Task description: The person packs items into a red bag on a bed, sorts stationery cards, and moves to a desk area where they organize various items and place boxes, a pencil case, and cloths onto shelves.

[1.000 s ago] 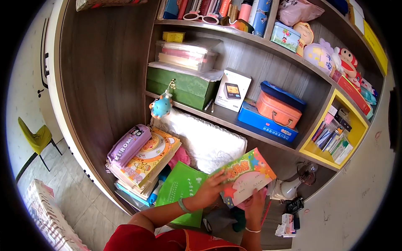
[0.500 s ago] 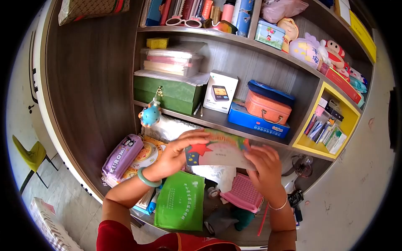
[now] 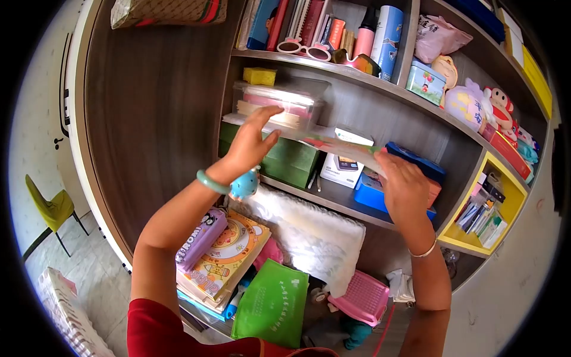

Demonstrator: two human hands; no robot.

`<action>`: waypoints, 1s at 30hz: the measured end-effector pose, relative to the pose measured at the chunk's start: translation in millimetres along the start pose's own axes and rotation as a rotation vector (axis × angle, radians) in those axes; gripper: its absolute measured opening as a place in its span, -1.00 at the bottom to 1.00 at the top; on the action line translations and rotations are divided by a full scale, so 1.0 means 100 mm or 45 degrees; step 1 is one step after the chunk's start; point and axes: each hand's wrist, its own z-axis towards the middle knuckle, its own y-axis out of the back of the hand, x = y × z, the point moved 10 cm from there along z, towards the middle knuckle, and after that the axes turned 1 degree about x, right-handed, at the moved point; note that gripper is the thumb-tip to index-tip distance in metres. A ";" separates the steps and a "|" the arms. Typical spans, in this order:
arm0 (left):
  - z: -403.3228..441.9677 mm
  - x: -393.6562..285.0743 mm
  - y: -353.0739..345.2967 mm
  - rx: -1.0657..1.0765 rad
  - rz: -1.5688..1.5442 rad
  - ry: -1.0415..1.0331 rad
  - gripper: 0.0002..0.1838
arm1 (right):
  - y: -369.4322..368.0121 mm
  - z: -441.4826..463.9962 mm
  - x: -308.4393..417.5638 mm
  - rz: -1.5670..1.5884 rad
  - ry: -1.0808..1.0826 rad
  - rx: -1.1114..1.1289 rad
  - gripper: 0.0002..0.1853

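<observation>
My right hand [image 3: 405, 185] grips one end of a thin printed card or booklet [image 3: 342, 147], blurred and seen almost edge-on. It is held up in front of the middle shelf, across the white boxed device [image 3: 346, 169]. My left hand [image 3: 253, 143] is raised with thumb and fingers apart, off the card's other end. Behind its fingertips lies a clear plastic box [image 3: 312, 98] with papers and pink items inside, on top of a green box [image 3: 289, 162]. A blue plush charm [image 3: 245, 184] hangs just below my left wrist.
On the desk are a purple Kuromi pencil case [image 3: 199, 241], stacked books [image 3: 235, 253], a green folder [image 3: 273, 303], white lacy cloth [image 3: 312, 235] and a pink basket [image 3: 363, 297]. Blue boxes [image 3: 372, 193] stand on the middle shelf. A yellow cubby [image 3: 517, 196] is at right.
Both hands have risen from the desk toward the middle shelf. The card has tipped from face-on to nearly edge-on, and my left hand has let go of it. The view has shifted.
</observation>
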 end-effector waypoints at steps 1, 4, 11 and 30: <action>0.06 0.06 0.02 -0.018 0.094 -0.010 -0.48 | -0.01 0.06 0.00 0.004 0.002 0.000 -0.72; 0.24 0.31 -0.13 -0.031 0.325 -0.113 -0.36 | -0.15 0.12 -0.04 -0.058 0.011 0.013 -0.71; 0.40 0.77 -0.63 0.097 0.675 0.223 -0.06 | -0.46 0.11 -0.26 -0.161 -0.055 0.097 -0.68; 0.59 0.68 -0.62 0.383 1.174 -0.309 0.06 | -0.78 0.06 -0.49 -0.085 -0.112 0.097 -0.69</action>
